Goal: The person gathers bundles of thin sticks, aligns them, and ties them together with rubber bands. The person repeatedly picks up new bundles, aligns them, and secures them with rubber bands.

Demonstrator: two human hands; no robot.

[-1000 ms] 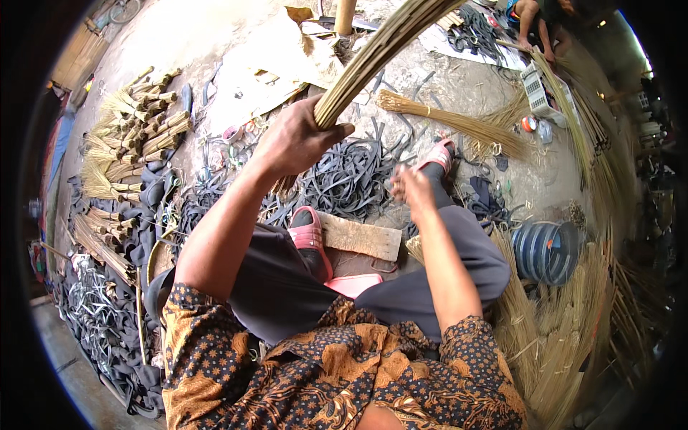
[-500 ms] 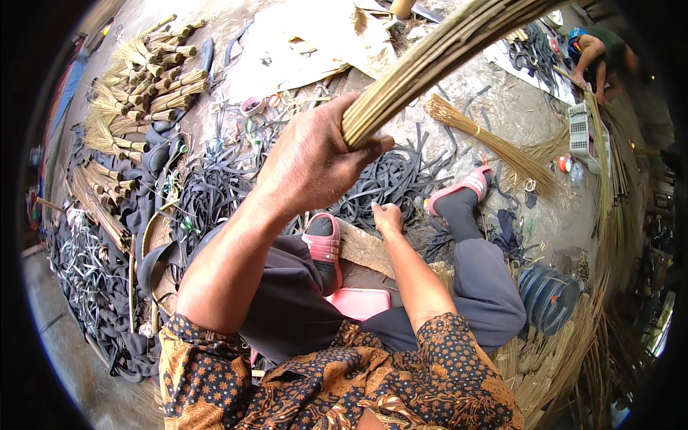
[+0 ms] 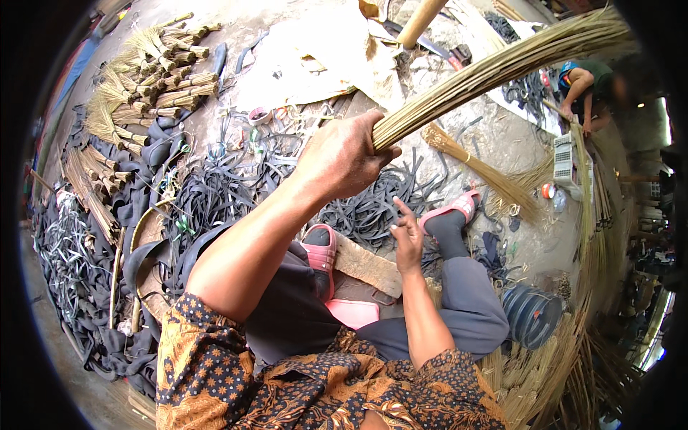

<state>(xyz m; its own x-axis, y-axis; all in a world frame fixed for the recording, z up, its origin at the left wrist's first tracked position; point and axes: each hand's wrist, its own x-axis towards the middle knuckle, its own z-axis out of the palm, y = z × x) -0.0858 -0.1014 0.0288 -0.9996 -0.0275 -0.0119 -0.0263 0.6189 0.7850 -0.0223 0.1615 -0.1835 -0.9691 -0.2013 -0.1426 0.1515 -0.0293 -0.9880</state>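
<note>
My left hand (image 3: 342,159) is closed around one end of a thick bundle of straw-coloured stalks (image 3: 494,80). The bundle is raised and slants up to the far right, its loose end spreading near the rim of the view. Lower and to the right, my right hand (image 3: 408,242) holds nothing; its fingers are apart and one points up. Below both hands lies a tangle of black rubber strips (image 3: 376,204) on the floor. A worn, rough tan board (image 3: 367,266) sits between my feet, close to the right hand.
Many short tied stalk bundles (image 3: 161,68) are heaped at far left. A tied bundle (image 3: 484,170) lies right of centre. Near my right knee is a ribbed clear plastic jug (image 3: 532,315). Another person (image 3: 589,89) bends over beside a grey crate (image 3: 566,159) at far right.
My left hand has moved right with the bundle, which now slants less steeply. My right hand has risen slightly to the right, and its fingers have spread from a closed position.
</note>
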